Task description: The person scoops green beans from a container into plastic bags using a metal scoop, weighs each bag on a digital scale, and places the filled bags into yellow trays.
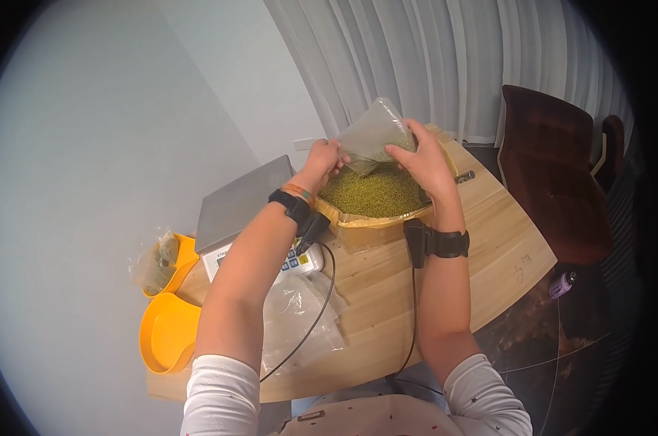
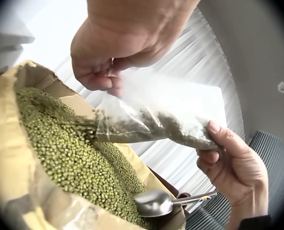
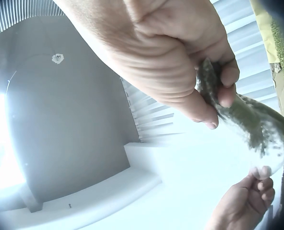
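Observation:
A clear plastic bag [image 2: 166, 115] of green mung beans is held tilted over a large paper-lined box [image 2: 3, 129] heaped with mung beans [image 2: 70, 153]. From the bag's lower mouth, beans run out onto the heap in the left wrist view. My left hand [image 1: 322, 161] pinches the bag's edge near that mouth. At the bag's other end, my right hand [image 1: 427, 163] grips it between thumb and fingers, as the right wrist view also shows. A metal scoop [image 2: 154, 203] lies on the beans at the box's side, its handle sticking out past the rim.
Left of the box stands a weighing scale [image 1: 245, 196] with a flat grey plate. Empty plastic bags [image 1: 300, 320] lie before it. Two yellow scoop-shaped trays sit at the table's left edge, the nearer tray [image 1: 165, 334] bare. A brown chair [image 1: 547, 167] stands right. Cables trail from both wrists.

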Demonstrator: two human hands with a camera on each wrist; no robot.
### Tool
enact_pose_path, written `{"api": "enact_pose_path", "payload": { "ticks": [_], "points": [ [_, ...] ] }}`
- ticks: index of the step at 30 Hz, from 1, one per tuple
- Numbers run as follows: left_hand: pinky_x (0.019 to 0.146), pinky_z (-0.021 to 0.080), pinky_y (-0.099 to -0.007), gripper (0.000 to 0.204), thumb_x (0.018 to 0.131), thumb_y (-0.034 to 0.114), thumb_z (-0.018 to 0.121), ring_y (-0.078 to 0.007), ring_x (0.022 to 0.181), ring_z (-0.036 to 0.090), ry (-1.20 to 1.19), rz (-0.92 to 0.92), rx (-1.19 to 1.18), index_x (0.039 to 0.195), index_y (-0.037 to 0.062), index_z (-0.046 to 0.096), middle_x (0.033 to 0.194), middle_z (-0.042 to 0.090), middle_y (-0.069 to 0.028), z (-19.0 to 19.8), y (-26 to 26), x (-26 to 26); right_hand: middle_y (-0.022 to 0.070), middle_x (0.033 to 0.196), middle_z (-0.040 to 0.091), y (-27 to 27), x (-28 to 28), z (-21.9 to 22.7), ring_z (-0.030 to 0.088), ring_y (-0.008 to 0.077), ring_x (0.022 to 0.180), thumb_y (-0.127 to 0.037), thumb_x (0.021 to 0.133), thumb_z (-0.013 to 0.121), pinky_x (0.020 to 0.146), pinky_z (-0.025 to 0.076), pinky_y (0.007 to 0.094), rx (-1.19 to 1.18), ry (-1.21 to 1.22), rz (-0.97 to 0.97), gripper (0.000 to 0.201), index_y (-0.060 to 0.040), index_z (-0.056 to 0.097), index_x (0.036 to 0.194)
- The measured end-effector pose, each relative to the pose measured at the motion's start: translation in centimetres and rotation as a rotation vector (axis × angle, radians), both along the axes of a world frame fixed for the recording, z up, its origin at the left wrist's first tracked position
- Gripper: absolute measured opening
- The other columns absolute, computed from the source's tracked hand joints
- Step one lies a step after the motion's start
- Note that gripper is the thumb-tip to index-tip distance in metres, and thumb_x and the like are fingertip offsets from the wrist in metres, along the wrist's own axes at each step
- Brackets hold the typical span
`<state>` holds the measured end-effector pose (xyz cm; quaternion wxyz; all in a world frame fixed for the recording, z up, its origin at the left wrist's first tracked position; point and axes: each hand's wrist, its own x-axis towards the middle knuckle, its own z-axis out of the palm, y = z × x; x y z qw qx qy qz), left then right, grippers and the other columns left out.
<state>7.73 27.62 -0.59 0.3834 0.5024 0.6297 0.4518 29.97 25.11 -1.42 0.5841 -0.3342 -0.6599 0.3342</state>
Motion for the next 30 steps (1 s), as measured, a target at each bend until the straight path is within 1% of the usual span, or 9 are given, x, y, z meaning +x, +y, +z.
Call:
{"api": "enact_pose_path", "payload": {
  "ticks": [1,3,7,9,13,16,18,21,30],
  "points": [
    [0.054,0.043,-0.0272,0.028,0.107,0.021,0.039,-0.0113,0.061,0.050,0.001,-0.012,-0.020,0.107,-0.0020,0.054,0.078,0.064,-0.0072,-0.2,-0.2,0.2,0.0052,0.091,0.061,-0.1,0.1,0.2,0.054,0.0082,0.066,-0.008,0.087,0.072,0.055,0.045,0.0249,-0.003,-0.001,0.001,0.040,0.0018,0.058,0.123],
    [0.053,0.043,-0.0273,0.029,0.108,0.022,0.038,-0.0115,0.061,0.049,0.000,-0.024,-0.044,0.106,-0.0023,0.054,0.077,0.062,-0.0071,-0.6,-0.5,0.4,0.0174,0.097,0.068,-0.7,0.6,0.8,0.066,0.0246,0.086,-0.013,0.084,0.074,0.077,0.052,0.0363,0.049,-0.042,-0.027,0.046,0.0020,0.057,0.123],
    [0.047,0.041,-0.0286,0.031,0.108,0.023,0.037,-0.0122,0.055,0.046,-0.045,-0.093,-0.115,0.099,-0.0015,0.054,0.073,0.058,-0.0064,-1.0,-1.2,1.2,0.0177,0.098,0.068,-2.0,0.9,2.0,0.066,0.0276,0.090,-0.013,0.084,0.075,0.081,0.052,0.0379,-0.032,-0.025,-0.013,0.044,-0.0006,0.060,0.122],
    [0.045,0.040,-0.0289,0.032,0.108,0.023,0.036,-0.0123,0.053,0.045,-0.036,-0.106,-0.140,0.097,-0.0012,0.054,0.072,0.057,-0.0065,-1.4,-1.5,1.6,0.0173,0.097,0.068,-2.4,1.0,2.3,0.066,0.0285,0.090,-0.011,0.083,0.075,0.082,0.051,0.0385,0.022,-0.106,-0.148,0.041,-0.0027,0.061,0.121],
    [0.042,0.038,-0.0281,0.034,0.109,0.025,0.037,-0.0123,0.051,0.044,-0.035,-0.137,-0.172,0.092,-0.0001,0.054,0.072,0.056,-0.0070,-2.2,-1.8,2.3,0.0155,0.098,0.067,-3.1,1.2,2.9,0.064,0.0290,0.086,-0.008,0.083,0.074,0.081,0.051,0.0383,0.053,-0.076,-0.139,0.041,-0.0045,0.062,0.122],
    [0.042,0.038,-0.0275,0.034,0.108,0.025,0.037,-0.0120,0.051,0.044,-0.073,-0.145,-0.170,0.092,0.0003,0.054,0.069,0.053,-0.0053,-2.5,-1.7,2.5,0.0118,0.100,0.063,-3.7,1.4,3.2,0.060,0.0209,0.078,-0.005,0.082,0.074,0.077,0.051,0.0351,0.205,-0.063,-0.164,0.042,-0.0049,0.063,0.122],
    [0.042,0.038,-0.0274,0.034,0.108,0.024,0.038,-0.0119,0.051,0.044,-0.098,-0.139,-0.163,0.092,0.0005,0.055,0.068,0.052,-0.0042,-2.6,-1.6,2.5,0.0079,0.101,0.059,-4.3,1.7,3.8,0.055,0.0119,0.068,-0.004,0.083,0.074,0.069,0.050,0.0291,0.125,0.006,-0.062,0.041,-0.0056,0.063,0.123],
    [0.043,0.038,-0.0276,0.033,0.108,0.024,0.038,-0.0117,0.051,0.043,-0.078,-0.136,-0.173,0.093,0.0006,0.055,0.066,0.048,-0.0020,-2.5,-1.5,2.7,0.0052,0.099,0.056,-4.8,1.7,4.1,0.049,0.0055,0.061,-0.003,0.086,0.073,0.061,0.047,0.0249,0.032,0.070,0.021,0.037,-0.0044,0.063,0.122],
    [0.044,0.036,-0.0286,0.031,0.107,0.024,0.039,-0.0120,0.051,0.040,-0.086,-0.045,-0.152,0.095,0.0006,0.055,0.065,0.045,-0.0013,-2.4,-2.0,3.3,-0.0006,0.073,0.055,-5.2,1.6,4.6,0.047,0.0054,0.056,-0.028,0.099,0.063,0.054,0.040,0.0224,0.031,0.225,0.122,0.033,0.0004,0.065,0.117]
  ]
}}
